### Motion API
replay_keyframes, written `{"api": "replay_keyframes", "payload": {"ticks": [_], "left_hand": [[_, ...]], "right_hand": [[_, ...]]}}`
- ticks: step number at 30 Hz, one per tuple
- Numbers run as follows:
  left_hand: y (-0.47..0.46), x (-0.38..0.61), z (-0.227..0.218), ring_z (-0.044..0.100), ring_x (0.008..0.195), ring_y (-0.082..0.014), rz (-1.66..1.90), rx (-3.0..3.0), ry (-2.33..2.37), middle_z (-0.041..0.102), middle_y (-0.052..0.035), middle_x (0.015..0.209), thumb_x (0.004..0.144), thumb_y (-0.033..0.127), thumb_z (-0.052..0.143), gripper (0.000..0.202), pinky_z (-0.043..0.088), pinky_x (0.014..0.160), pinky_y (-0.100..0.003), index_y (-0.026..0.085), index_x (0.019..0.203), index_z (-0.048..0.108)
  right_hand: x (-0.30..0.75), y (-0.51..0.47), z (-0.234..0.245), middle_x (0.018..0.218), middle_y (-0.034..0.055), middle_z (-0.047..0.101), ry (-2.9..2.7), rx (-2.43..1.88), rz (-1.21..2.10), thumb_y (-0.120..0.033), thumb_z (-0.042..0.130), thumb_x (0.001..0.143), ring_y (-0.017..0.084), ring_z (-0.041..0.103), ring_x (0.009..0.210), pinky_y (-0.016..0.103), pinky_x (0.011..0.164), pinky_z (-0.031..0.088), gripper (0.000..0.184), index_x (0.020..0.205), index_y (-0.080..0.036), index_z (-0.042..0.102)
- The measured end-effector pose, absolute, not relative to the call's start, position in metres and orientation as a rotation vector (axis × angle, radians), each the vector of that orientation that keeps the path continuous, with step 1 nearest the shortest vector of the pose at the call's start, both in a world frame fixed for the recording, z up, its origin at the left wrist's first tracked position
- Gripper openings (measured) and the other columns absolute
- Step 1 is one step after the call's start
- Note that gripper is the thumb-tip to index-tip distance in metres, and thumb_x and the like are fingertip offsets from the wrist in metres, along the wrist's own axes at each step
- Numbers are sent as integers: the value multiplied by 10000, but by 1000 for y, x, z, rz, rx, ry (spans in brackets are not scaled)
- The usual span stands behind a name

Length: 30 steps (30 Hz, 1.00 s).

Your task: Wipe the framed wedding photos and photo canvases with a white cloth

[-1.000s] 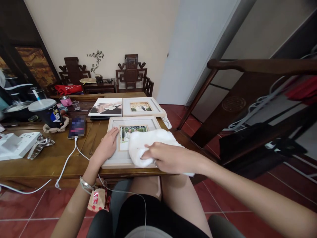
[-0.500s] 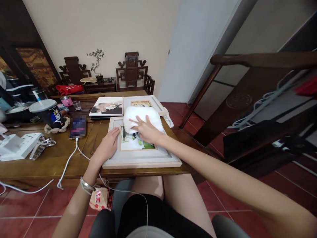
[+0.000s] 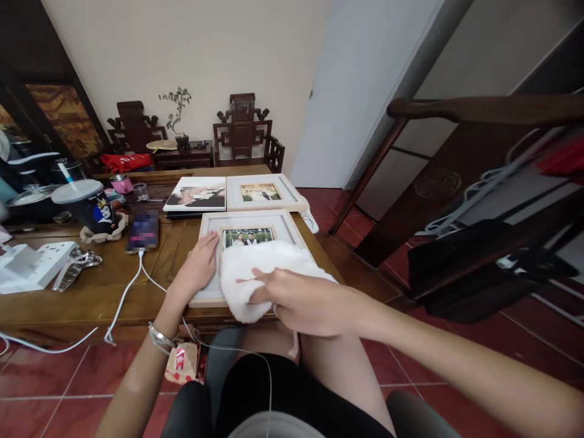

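Observation:
A picture frame (image 3: 210, 299) with a pale wood border and a photo (image 3: 249, 235) in its middle lies flat at the table's near edge. My left hand (image 3: 199, 263) rests with fingers stretched on the left side of this frame. A fluffy white cloth (image 3: 241, 267) covers the lower part of the frame and hangs over its near edge. My right hand (image 3: 296, 298) grips the cloth from above with bent fingers, at the near edge. The cloth hides the photo's lower half.
Behind lie a second framed photo (image 3: 261, 193) and a white photo panel (image 3: 196, 193). On the left of the wooden table (image 3: 173, 240) are a phone (image 3: 142, 231) on a white cable, a lidded cup (image 3: 98, 210) and a power strip (image 3: 50, 267). A wooden chair back (image 3: 438, 164) stands right.
My right hand has drawn the white cloth toward me, from the frame's top to its near edge, uncovering the photo's upper part and the photo behind. My left hand has stayed put.

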State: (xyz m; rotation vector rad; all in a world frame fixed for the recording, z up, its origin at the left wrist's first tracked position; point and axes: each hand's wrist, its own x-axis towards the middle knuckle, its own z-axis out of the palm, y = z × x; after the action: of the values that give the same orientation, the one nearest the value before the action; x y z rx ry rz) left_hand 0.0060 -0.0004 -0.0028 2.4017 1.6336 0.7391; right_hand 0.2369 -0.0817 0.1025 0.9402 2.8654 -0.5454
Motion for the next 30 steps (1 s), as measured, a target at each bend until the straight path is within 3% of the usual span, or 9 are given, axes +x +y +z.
{"api": "replay_keyframes", "payload": {"ticks": [2,4,7,10,17,25,30], "left_hand": [[-1,6,-2,361,1436,-238,732,2396,1624,444,-167,1507,950,197,285,496,318,1176,-469,81,1385,492],[-1,6,0,364,1435,-234,757,2386,1595,434,-168,1513,964,219,274,495,317,1178,-457,85,1398,473],[-3,6,5,357,1438,-216,870,2366,1534,409,-159,1531,995,283,255,498,287,1195,-423,102,1426,425],[-7,8,12,330,1452,-208,975,2302,1512,375,-152,1553,1013,384,262,535,244,1210,-405,123,1474,336],[-11,9,15,250,1484,-232,1096,2168,1461,248,-163,1607,999,539,265,680,192,1219,-434,122,1532,198],[-16,13,15,312,1460,-254,1157,2124,1452,339,-158,1571,988,599,198,709,235,1204,-454,134,1517,271],[-10,12,8,338,1445,-271,934,2218,1593,462,-195,1485,999,514,256,633,247,1202,-454,61,1372,493]], "right_hand": [[234,-85,102,1067,148,723,2889,948,-552,78,412,705,305,604,1182,424,945,494,559,1103,-157,727],[230,-77,92,1198,165,685,2934,993,-509,72,403,726,331,514,1291,515,1016,439,568,1157,-148,699],[220,-48,72,1483,163,475,2961,1111,-354,58,408,750,390,333,1415,664,1062,329,601,1271,-147,627],[203,-8,59,1580,128,332,2953,1215,-175,49,416,775,409,241,1448,709,1061,295,630,1352,-165,555],[162,39,61,1560,163,348,2853,1327,139,-30,443,862,445,225,1435,749,1054,268,486,1320,-130,572],[181,-35,77,1383,207,535,2848,937,-57,16,429,818,400,417,1337,582,1011,419,448,1183,-98,663],[213,-61,98,976,153,708,2812,828,-323,19,466,783,292,639,1060,363,871,474,433,1106,-136,710]]}}
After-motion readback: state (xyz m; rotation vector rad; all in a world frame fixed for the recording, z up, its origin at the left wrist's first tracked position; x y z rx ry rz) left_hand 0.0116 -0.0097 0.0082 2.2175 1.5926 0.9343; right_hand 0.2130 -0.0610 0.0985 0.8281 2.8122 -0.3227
